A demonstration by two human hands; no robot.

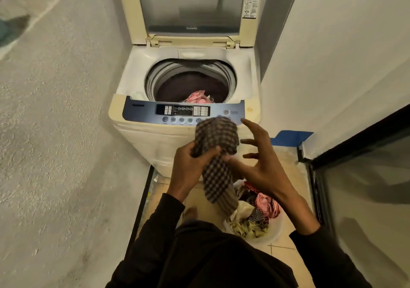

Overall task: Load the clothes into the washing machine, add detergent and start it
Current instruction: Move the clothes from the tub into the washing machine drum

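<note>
Left hand (192, 159): a checked cloth (216, 154) is gripped by curled fingers, bunched above the fist and trailing below it.
Right hand (258, 161): held just beside the grip, fingers spread wide, thumb touching the cloth, nothing clasped.
Washing machine (184, 119): stood beyond the grip, lid (188, 6) raised upright.
Drum (190, 83): a pink garment (198, 97) is seen inside.
Laundry basket (274, 227): placed below the grip, filled with mixed clothes (259, 208).

Rough grey plastered wall (55, 110) fills nine o'clock; a smooth white wall (343, 54) runs toward two o'clock; pale tiled floor (286, 252) lies at six, and a dark-framed glass door (366, 188) stands at four
</note>
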